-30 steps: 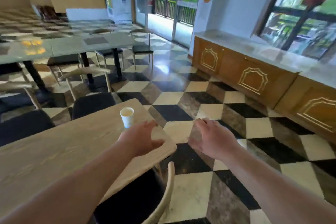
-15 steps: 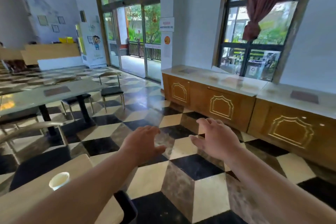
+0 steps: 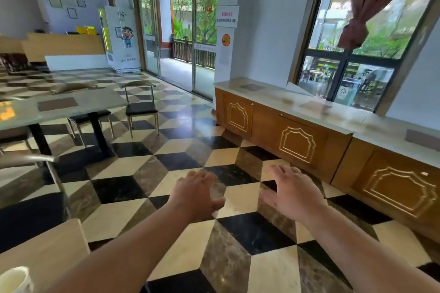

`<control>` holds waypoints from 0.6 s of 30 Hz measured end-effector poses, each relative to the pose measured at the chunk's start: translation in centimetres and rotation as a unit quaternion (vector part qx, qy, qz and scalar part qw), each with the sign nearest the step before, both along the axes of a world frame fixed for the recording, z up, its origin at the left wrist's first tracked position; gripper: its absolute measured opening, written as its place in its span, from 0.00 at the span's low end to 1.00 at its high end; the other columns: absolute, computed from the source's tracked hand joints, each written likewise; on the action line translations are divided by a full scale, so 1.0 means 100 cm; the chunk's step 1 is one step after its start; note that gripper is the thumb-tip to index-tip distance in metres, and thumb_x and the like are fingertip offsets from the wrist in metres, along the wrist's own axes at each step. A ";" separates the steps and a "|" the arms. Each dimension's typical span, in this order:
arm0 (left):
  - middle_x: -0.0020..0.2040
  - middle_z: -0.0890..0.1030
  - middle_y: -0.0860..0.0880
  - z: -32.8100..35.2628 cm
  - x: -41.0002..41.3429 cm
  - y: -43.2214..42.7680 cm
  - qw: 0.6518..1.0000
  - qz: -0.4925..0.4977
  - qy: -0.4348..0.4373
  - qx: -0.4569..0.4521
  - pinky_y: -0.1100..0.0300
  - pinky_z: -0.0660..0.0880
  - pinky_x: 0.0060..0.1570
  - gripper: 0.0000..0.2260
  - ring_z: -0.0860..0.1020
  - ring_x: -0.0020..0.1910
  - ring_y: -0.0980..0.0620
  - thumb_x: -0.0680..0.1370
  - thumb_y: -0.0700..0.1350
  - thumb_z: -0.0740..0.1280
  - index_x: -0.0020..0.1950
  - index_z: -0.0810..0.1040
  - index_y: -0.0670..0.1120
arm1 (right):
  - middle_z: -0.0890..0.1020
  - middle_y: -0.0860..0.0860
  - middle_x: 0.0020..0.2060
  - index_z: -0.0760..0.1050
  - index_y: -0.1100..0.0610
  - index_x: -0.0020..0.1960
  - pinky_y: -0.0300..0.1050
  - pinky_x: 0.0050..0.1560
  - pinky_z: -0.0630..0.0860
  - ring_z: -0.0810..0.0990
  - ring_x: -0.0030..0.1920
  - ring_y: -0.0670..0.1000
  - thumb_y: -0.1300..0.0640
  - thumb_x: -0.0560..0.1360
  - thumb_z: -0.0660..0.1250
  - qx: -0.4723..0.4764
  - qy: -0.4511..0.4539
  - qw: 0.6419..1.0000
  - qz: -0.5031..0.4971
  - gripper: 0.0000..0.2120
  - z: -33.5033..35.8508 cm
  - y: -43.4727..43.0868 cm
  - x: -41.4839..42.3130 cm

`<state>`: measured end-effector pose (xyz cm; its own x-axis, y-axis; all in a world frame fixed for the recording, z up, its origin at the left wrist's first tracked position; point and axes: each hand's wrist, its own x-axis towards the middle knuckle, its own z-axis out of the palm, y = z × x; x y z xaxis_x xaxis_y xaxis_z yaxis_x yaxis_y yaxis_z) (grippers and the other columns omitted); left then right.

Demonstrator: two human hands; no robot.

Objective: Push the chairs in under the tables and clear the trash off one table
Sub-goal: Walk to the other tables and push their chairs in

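Observation:
My left hand [image 3: 196, 194] and my right hand [image 3: 294, 191] are stretched out over the checkered floor, fingers apart, holding nothing. A white paper cup [image 3: 13, 279] stands on the corner of the light wooden table [image 3: 45, 247] at the bottom left, partly cut off by the frame edge. A black-seated chair [image 3: 140, 107] stands out from the end of the grey table [image 3: 95, 101] further back. A second chair [image 3: 28, 200] with a metal back and dark seat stands at the left between the two tables.
A long wooden sideboard [image 3: 297, 140] with a pale top runs along the right wall under the window. Glass doors [image 3: 181, 38] stand at the back. More chairs sit under the grey table. The checkered floor stretches between tables and sideboard.
The view has swung up and to the right, so the wooden table and cup slid to the bottom left corner. Both hands stay outstretched and empty.

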<state>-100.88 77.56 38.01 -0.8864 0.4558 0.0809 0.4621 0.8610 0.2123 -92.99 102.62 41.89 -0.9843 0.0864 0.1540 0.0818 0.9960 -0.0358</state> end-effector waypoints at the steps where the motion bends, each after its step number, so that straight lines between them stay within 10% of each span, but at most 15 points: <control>1: 0.78 0.71 0.50 0.001 -0.023 0.005 1.000 -0.001 -0.004 0.005 0.47 0.69 0.72 0.33 0.69 0.76 0.47 0.78 0.68 0.66 0.79 0.67 0.55 | 0.72 0.47 0.77 0.60 0.45 0.80 0.52 0.70 0.75 0.72 0.75 0.52 0.27 0.78 0.60 -0.005 -0.003 1.000 -0.004 0.38 0.002 0.004 -0.021; 12: 0.65 0.82 0.51 0.046 -0.259 0.084 0.999 -0.043 0.001 -0.003 0.55 0.79 0.58 0.23 0.81 0.59 0.51 0.81 0.66 0.67 0.70 0.75 0.55 | 0.84 0.42 0.54 0.77 0.45 0.67 0.46 0.52 0.82 0.83 0.53 0.46 0.30 0.80 0.61 0.015 0.008 1.000 -0.009 0.25 0.042 0.069 -0.230; 18: 0.72 0.78 0.53 0.018 -0.363 0.120 0.996 -0.032 0.021 -0.076 0.49 0.74 0.67 0.26 0.76 0.70 0.50 0.78 0.71 0.66 0.72 0.75 0.58 | 0.82 0.40 0.49 0.80 0.45 0.58 0.45 0.53 0.79 0.78 0.50 0.45 0.27 0.79 0.58 0.034 -0.005 0.999 0.023 0.25 0.004 0.114 -0.366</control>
